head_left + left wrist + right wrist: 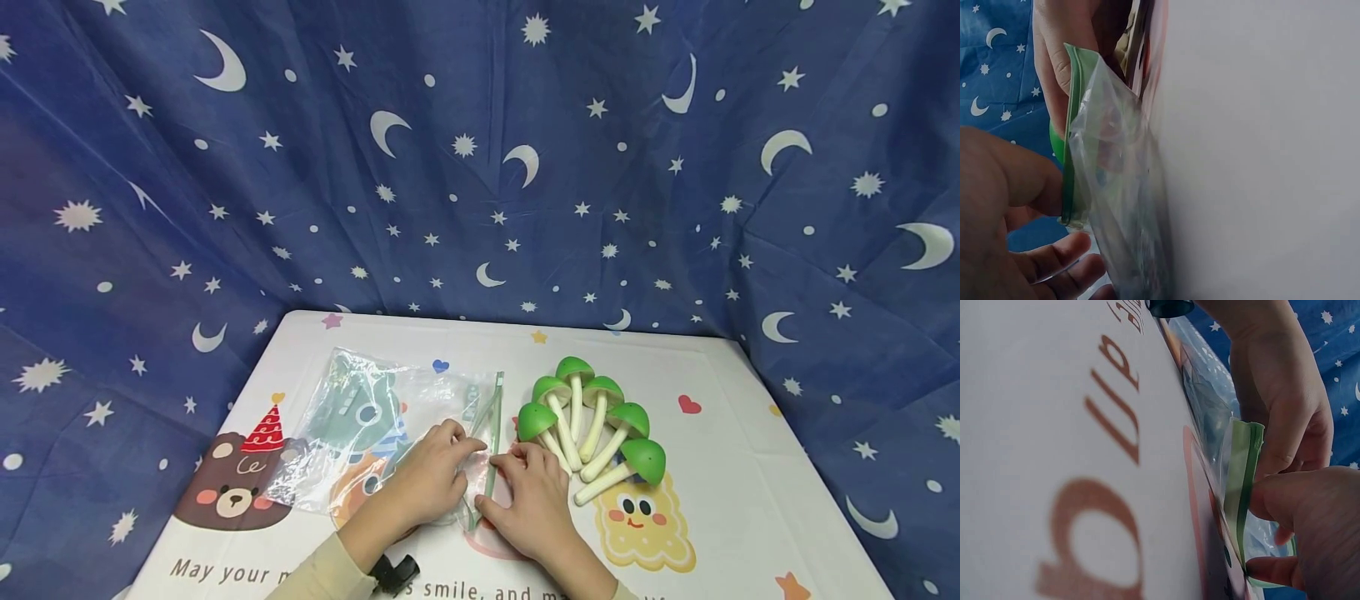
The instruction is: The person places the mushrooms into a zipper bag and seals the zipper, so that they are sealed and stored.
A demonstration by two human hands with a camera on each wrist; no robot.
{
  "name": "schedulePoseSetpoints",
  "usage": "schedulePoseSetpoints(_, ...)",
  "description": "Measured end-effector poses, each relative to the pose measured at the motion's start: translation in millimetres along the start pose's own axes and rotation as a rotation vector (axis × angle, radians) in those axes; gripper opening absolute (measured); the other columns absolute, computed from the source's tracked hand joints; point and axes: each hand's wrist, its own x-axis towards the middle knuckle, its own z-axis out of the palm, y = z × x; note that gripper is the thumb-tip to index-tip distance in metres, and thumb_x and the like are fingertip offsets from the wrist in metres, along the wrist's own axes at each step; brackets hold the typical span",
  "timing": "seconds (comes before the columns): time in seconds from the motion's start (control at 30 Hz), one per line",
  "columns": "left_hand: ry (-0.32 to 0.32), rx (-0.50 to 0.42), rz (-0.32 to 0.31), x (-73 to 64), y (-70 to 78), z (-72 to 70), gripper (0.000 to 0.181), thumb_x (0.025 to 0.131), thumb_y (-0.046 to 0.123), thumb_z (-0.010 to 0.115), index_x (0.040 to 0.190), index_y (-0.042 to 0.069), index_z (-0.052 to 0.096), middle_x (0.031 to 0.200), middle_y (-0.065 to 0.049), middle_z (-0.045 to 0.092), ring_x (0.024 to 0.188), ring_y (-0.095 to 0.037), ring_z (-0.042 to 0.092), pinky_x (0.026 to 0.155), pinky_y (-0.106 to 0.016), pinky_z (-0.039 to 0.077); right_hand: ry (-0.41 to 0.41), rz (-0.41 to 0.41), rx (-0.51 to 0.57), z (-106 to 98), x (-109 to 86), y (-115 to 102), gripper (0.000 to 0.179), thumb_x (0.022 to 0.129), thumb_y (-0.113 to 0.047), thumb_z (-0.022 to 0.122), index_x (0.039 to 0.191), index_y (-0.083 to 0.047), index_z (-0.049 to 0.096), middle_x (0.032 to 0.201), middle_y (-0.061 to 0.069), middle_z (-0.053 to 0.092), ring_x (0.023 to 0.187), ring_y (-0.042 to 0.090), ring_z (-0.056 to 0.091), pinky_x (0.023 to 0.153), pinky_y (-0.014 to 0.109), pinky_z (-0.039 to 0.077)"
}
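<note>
A clear zip bag [420, 392] with a green zip strip along its mouth lies flat on the left half of the table, its mouth facing right. My left hand [431, 475] is at the mouth from the bag's side, fingers bent at the plastic by the zip. Opposite it, my right hand [532, 500] pinches the green strip [1244, 487] between thumb and fingers. The mouth edges stand slightly apart between the hands. Just beyond the right hand lie several toy mushrooms [636, 417] with green caps and pale stems, fanned out. Some fingertips are hidden behind the strip.
The white tablecloth [720, 433] is printed with cartoon figures and lettering. Blue curtains [480, 167] with moons and stars close off the back and sides. A black wrist strap piece [396, 573] sits by the left sleeve.
</note>
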Motion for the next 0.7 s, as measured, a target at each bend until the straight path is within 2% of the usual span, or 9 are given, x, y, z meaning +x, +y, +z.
schedulePoseSetpoints(0.27, -0.016, 0.036, 0.003, -1.3, -1.1, 1.8, 0.046, 0.088, 0.013, 0.070, 0.133, 0.015, 0.074, 0.115, -0.004, 0.061, 0.099, -0.019, 0.056, 0.081, -0.038, 0.053, -0.001, -0.003, 0.000, -1.0, -0.6, -0.1, 0.052, 0.078, -0.054, 0.084, 0.124, -0.029, 0.076, 0.137, 0.003, 0.058, 0.133, 0.030, 0.047, 0.105, 0.057, 0.038)
schedulePoseSetpoints(0.47, -0.030, 0.058, -0.041, -1.9, -2.2, 3.0, 0.056, 0.090, 0.029, 0.072, 0.143, 0.010, 0.068, 0.118, -0.008, 0.061, 0.101, -0.022, 0.055, 0.083, -0.041, 0.051, 0.002, -0.012, -0.005, -0.8, -0.5, 0.8, 0.053, 0.078, -0.055, 0.084, 0.124, -0.029, 0.076, 0.137, 0.004, 0.058, 0.133, 0.029, 0.046, 0.105, 0.057, 0.038)
schedulePoseSetpoints(0.57, -0.034, 0.068, -0.058, -2.2, -2.0, 3.3, 0.068, 0.090, 0.040, 0.075, 0.148, 0.008, 0.063, 0.125, -0.011, 0.062, 0.108, -0.026, 0.057, 0.088, -0.045, 0.053, 0.001, -0.012, -0.001, -0.8, -0.5, 0.9, 0.053, 0.078, -0.056, 0.084, 0.124, -0.029, 0.076, 0.137, 0.004, 0.058, 0.133, 0.029, 0.045, 0.106, 0.058, 0.037)
schedulePoseSetpoints(0.7, -0.066, 0.067, -0.086, -3.0, -2.2, 4.7, 0.082, 0.090, 0.051, 0.075, 0.154, 0.004, 0.056, 0.143, -0.015, 0.061, 0.128, -0.034, 0.056, 0.100, -0.052, 0.051, -0.004, -0.009, -0.001, -1.2, -0.1, 0.4, 0.054, 0.079, -0.057, 0.085, 0.124, -0.028, 0.077, 0.137, 0.004, 0.058, 0.133, 0.029, 0.045, 0.106, 0.057, 0.038)
